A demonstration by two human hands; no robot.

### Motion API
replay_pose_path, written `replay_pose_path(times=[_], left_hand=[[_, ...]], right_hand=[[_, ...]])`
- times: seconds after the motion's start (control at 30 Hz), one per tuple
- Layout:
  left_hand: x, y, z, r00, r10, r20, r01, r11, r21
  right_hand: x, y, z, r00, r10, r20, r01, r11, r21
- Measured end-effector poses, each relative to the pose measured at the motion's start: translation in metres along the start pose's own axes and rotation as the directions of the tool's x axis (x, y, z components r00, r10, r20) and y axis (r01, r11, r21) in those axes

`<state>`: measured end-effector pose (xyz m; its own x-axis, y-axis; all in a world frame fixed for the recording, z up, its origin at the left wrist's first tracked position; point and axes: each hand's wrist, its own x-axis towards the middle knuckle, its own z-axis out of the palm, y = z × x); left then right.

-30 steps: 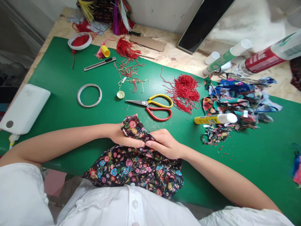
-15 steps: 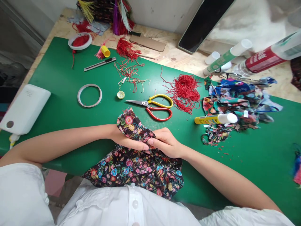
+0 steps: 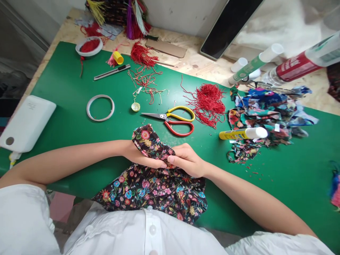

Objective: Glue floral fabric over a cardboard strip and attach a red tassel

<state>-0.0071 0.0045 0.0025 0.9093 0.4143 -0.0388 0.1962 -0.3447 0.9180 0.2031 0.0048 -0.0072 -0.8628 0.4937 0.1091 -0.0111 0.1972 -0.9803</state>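
green tabletop [image 3: 66, 117] carries scissors [image 3: 172, 120] and red threads [image 3: 209, 102] toward its far edge, while at the near edge the left hand [image 3: 140, 156] and right hand [image 3: 187, 161] both pinch shut on floral fabric [image 3: 156, 184], bunching a fold between fingertips.

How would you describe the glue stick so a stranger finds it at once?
On the green mat, look right of the scissors, beside the fabric scraps. The glue stick lies flat there: a yellow tube with a white cap, unlike the green and red tubes behind.
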Motion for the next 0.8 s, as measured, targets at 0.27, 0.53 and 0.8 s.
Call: replay_pose_path(times=[0.27, 0.53, 0.8], left_hand=[[-0.0020, -0.0019, 0.0001, 0.998, -0.060, 0.036, 0.064, 0.992, -0.107], [-0.0062, -0.0044, -0.0034, 0.991, -0.127, 0.045, 0.128, 0.992, -0.024], [-0.0026, -0.0008, -0.0024, 0.997, -0.080, -0.008, 0.079, 0.992, -0.102]], right_hand=[[-0.0010, 0.0003, 0.0004, 0.997, 0.067, -0.043, -0.061, 0.991, 0.117], [0.0008, -0.0017, 0.0011, 0.999, 0.008, -0.040, -0.007, 0.999, 0.035], [0.0004, 0.0000, -0.0001, 0.990, 0.102, -0.092, -0.095, 0.992, 0.080]])
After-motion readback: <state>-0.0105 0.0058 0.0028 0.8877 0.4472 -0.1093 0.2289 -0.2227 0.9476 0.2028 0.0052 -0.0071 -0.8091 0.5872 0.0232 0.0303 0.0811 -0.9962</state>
